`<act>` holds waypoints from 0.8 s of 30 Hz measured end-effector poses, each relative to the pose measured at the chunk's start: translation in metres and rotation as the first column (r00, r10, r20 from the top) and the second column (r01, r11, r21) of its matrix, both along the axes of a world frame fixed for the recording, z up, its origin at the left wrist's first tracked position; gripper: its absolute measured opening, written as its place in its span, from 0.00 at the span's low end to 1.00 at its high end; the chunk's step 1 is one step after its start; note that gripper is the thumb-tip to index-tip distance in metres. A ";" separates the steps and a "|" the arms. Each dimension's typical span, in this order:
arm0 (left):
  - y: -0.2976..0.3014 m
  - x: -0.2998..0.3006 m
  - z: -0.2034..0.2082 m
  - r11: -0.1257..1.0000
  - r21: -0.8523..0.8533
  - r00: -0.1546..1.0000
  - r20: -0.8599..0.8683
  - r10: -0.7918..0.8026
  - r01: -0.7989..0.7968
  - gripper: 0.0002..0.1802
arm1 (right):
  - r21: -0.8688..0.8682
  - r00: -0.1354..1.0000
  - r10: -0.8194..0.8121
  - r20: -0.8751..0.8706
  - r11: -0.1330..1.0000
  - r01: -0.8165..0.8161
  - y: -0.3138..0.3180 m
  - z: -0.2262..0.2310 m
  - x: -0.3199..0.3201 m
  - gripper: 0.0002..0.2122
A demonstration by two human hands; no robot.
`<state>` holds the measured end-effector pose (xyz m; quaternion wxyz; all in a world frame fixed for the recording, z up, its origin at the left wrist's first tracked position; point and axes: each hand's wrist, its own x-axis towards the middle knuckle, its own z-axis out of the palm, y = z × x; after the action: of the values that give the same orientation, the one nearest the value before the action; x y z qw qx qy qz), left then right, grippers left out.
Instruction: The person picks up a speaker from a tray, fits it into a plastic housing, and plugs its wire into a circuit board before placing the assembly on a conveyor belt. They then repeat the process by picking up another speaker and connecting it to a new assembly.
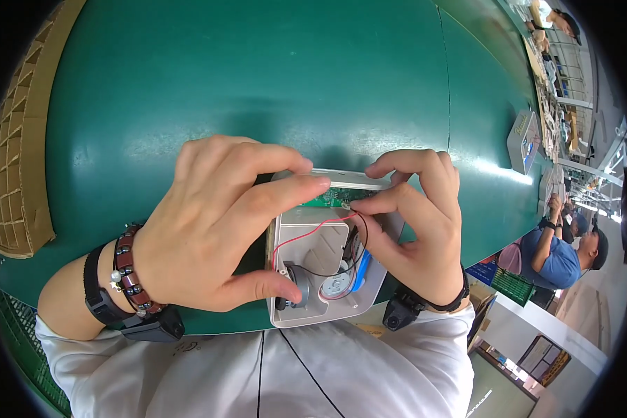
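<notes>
An open, light-grey, shallow plastic housing (301, 317) lies on the green table (369, 83), at its near edge between the two hands. The left hand's (223, 223) grip is spread wide across the housing's left side: two fingertips at the far rim, the thumb over a dark round part (299, 287) at near left. The right hand (421, 216) brings thumb and forefinger close together beside the green circuit board (322, 200), where thin red and black wires (318, 226) end; whether its grip pinches them I cannot tell. A silvery round motor (336, 284) sits at near right inside, beside a blue piece (361, 270).
</notes>
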<state>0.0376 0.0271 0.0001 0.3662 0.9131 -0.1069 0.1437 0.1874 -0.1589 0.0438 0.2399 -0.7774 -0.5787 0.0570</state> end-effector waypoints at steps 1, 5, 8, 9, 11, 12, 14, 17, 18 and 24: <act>0.000 0.000 0.000 1.000 0.003 1.000 -0.009 0.003 -0.003 0.42 | -0.009 1.000 -0.011 0.003 1.000 0.011 0.000 0.000 -0.001 0.11; -0.002 0.000 0.000 1.000 0.005 0.999 -0.032 0.013 -0.013 0.43 | 0.007 0.998 -0.023 0.055 1.000 0.023 0.000 -0.004 -0.003 0.10; -0.003 0.000 0.000 1.000 -0.001 0.999 -0.038 0.023 -0.023 0.44 | 0.073 0.989 -0.009 0.150 0.997 -0.002 0.000 -0.010 -0.004 0.09; -0.003 0.000 0.000 1.000 -0.006 0.999 -0.040 0.024 -0.024 0.44 | 0.073 0.990 0.001 0.139 0.997 -0.011 0.000 -0.010 -0.003 0.09; -0.003 0.000 0.000 0.999 -0.016 0.999 -0.042 0.027 -0.028 0.44 | 0.072 0.993 0.022 0.119 0.997 -0.031 0.000 -0.009 0.000 0.08; -0.004 0.000 0.001 0.999 -0.017 0.999 -0.041 0.031 -0.032 0.44 | 0.071 0.992 0.027 0.120 0.997 -0.035 0.000 -0.009 -0.001 0.08; -0.004 -0.001 0.002 0.999 -0.027 0.997 -0.067 0.030 -0.032 0.43 | 0.066 0.992 0.008 0.123 0.998 -0.016 0.000 -0.008 -0.003 0.08; -0.004 0.000 0.002 0.999 -0.038 0.996 -0.085 0.035 -0.038 0.43 | 0.014 0.990 0.019 0.143 1.000 -0.021 0.000 -0.004 -0.003 0.08; -0.004 0.000 0.002 0.998 -0.040 0.995 -0.089 0.038 -0.041 0.43 | -0.031 0.986 0.037 0.163 0.999 -0.033 0.000 -0.002 -0.003 0.08; -0.006 -0.001 -0.001 0.998 -0.050 0.995 -0.087 0.044 -0.049 0.43 | -0.126 0.974 0.202 0.101 0.974 -0.189 0.004 0.002 0.006 0.09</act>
<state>0.0367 0.0213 -0.0007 0.3907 0.9108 -0.0660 0.1155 0.1935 -0.1553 0.0454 0.1545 -0.7311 -0.6609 0.0696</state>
